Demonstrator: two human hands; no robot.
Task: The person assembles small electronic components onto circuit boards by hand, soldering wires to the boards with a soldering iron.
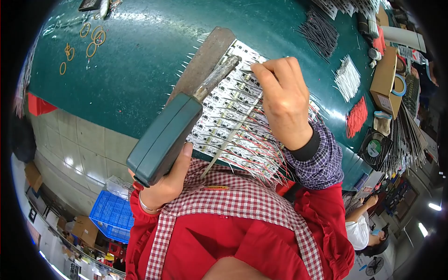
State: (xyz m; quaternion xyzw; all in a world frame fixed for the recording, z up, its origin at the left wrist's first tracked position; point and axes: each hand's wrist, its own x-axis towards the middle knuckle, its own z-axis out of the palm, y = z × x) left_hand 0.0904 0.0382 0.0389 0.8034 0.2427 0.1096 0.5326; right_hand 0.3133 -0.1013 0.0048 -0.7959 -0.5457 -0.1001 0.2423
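Far to the left of the circuit board panel (233, 107), a scatter of thin tan rubber bands (88, 42) lies flat on the glossy green desk (140, 70), well apart from my work. Nearer the panel, my left hand (163, 182) is wrapped around the chunky teal handle of the soldering iron (168, 135), fingers clamped tight on it, so that the dull metal barrel slants up and its tip reaches the upper edge of the panel; I judge that the long grip keeps my skin away from the hot end. A worn brown board (205, 60) lies under the panel's left edge, probably to shield the desk. The panel itself is white, gridded with small parts, and sits at the desk's near edge in front of me, red and white wires (252, 149) fanning off it toward my checked apron. My right hand (284, 102) arches over the panel's right part, fingertips pinched together, seemingly on a thin strand, though I cannot tell exactly what. Right of the panel lie loose bundles of black wires (319, 32), white wires (347, 77) and red wires (357, 116), sorted by colour within reach.
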